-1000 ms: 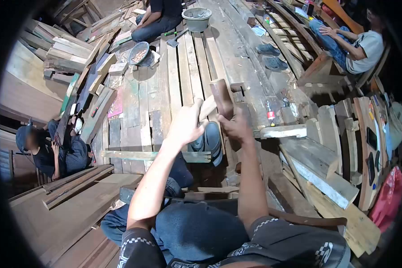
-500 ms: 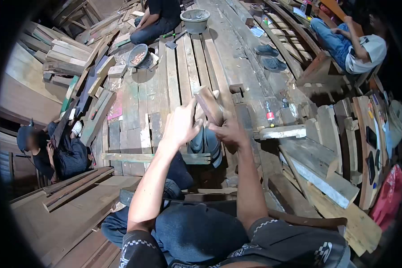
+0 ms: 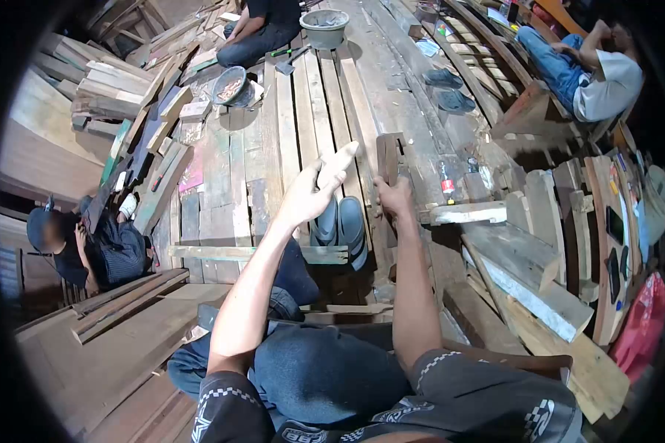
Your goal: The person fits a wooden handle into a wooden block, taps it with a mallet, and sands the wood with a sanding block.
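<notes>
My left hand (image 3: 307,196) grips a pale, tapered piece of wood (image 3: 339,164), which points up and to the right. In my right hand (image 3: 397,198) is a brown wooden block (image 3: 387,155), held upright by its lower end. A gap separates the two pieces. Below and between my hands, a pair of dark slippers (image 3: 339,227) lies on the planks. Long wooden strips (image 3: 310,103) stretch away beyond them.
A grey bucket (image 3: 324,31) and a bowl of small pieces (image 3: 230,86) stand farther off. People sit at far left (image 3: 114,247), top (image 3: 255,33) and right (image 3: 606,81). A bottle (image 3: 447,181) stands right of my hands; stacked timber (image 3: 111,88) lines the left.
My hands have moved apart. The wooden block has swung right and upright with my right hand, away from the pale piece, which now shows plainly in my left hand.
</notes>
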`<control>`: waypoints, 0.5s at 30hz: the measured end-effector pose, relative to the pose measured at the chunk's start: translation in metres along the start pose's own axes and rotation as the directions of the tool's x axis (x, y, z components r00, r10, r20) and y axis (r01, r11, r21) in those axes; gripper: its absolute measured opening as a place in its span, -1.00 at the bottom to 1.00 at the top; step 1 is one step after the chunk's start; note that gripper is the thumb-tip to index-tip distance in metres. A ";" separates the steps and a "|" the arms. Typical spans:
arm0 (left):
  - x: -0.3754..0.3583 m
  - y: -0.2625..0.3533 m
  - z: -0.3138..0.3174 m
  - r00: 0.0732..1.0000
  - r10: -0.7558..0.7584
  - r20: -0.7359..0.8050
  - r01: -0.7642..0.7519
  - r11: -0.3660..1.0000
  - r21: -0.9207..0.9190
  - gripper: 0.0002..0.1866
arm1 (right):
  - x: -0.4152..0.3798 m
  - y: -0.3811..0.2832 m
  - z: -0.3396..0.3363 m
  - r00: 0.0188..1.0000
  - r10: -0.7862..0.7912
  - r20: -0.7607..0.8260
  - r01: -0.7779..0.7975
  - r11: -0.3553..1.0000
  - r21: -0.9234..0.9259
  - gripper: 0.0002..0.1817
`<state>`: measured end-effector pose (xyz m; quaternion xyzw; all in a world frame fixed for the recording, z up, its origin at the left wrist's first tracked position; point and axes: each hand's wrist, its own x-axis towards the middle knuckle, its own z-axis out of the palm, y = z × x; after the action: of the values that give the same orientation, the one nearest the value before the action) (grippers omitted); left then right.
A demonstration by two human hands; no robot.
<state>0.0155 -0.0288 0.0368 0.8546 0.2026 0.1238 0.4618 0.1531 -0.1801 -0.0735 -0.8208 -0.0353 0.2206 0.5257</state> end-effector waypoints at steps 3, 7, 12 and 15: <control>0.000 0.006 0.007 0.990 -0.103 0.091 0.112 0.989 -0.096 -0.54 | -0.019 -0.029 -0.012 0.999 0.044 0.000 -0.043 0.992 0.118 -0.61; 0.001 0.000 0.016 0.973 -0.144 0.178 0.192 0.938 -0.287 -0.63 | -0.014 -0.021 -0.012 0.999 0.004 0.054 -0.012 0.987 0.161 -0.62; 0.000 0.005 0.011 0.982 -0.124 0.144 0.156 0.957 -0.244 -0.60 | -0.018 -0.028 -0.011 0.998 0.025 0.053 -0.034 0.984 0.173 -0.64; 0.002 -0.002 0.015 0.998 -0.038 0.053 0.048 0.980 -0.193 -0.57 | -0.016 -0.026 -0.012 0.998 -0.004 0.069 -0.008 0.985 0.171 -0.64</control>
<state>0.0226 -0.0383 0.0273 0.8037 0.1966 0.1122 0.5503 0.1481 -0.1838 -0.0416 -0.7646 -0.0335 0.2518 0.5923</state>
